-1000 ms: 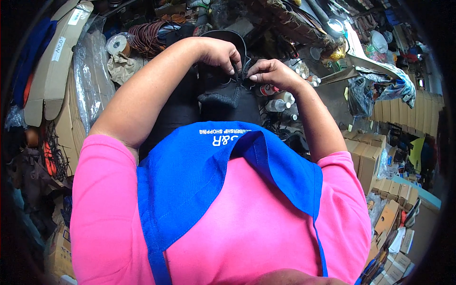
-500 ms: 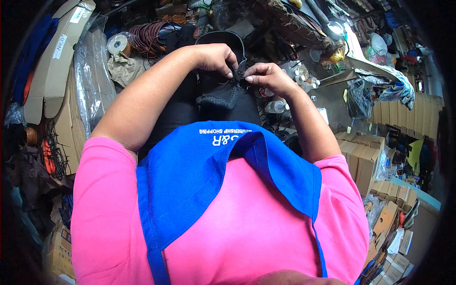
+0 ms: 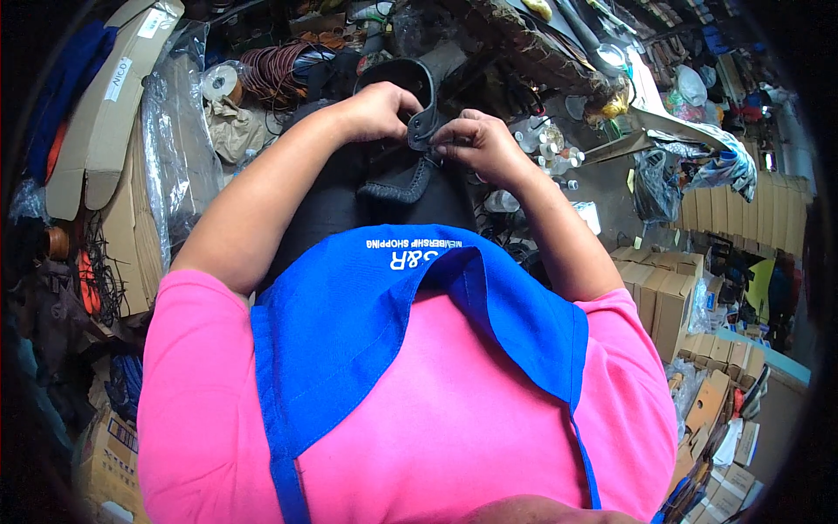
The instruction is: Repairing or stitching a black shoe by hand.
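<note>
A black leather-like piece (image 3: 422, 122) sits on the person's dark-trousered lap (image 3: 319, 210), toward the lap's far edge and beyond the blue apron (image 3: 340, 332). Its surface is dull, with a soft sheen along the folds. At the far end a broad band curves round into an open loop; a rounded flap with small holes faces right, and the near end has a thick, ridged seam. The left hand (image 3: 381, 112) is closed on the flap's left side, fingertips partly hidden, while the right hand (image 3: 480, 147) pinches its right edge.
</note>
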`<state>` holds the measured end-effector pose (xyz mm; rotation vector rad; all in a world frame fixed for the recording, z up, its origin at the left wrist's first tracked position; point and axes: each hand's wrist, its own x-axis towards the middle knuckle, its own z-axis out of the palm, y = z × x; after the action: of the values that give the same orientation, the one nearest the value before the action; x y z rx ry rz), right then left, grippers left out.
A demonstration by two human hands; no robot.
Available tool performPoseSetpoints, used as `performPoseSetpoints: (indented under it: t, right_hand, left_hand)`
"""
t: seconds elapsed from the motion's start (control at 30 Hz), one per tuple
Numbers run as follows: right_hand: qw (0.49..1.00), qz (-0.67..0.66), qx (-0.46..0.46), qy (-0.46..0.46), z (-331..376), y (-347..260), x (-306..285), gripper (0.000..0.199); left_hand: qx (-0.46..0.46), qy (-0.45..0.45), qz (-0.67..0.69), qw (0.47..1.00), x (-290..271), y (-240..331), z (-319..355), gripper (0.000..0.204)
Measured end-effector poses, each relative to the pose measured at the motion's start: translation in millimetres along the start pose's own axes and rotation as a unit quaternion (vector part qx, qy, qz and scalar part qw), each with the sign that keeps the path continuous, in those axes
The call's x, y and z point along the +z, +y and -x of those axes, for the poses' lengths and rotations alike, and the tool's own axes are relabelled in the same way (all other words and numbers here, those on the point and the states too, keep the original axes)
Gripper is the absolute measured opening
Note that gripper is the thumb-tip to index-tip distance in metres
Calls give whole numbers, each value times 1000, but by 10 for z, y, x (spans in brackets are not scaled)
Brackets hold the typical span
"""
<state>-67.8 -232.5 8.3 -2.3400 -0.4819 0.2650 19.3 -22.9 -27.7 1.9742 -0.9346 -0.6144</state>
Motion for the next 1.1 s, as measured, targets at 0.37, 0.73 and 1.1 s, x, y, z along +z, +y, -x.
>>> performPoseSetpoints:
  t: [0.37, 0.73, 1.1]
  right_hand:
    - [960, 254, -94, 67, 196, -126, -32, 46]
    - [994, 105, -10, 1, 182, -248, -141, 48]
    - [958, -273, 88, 13, 127, 145, -50, 36]
  left_hand:
    - [-167, 231, 240, 928, -1202, -336, 1384, 43]
    - [-16, 219, -213, 952, 272, 383, 965, 19]
    - [75, 262, -129, 953, 374, 193, 683, 21]
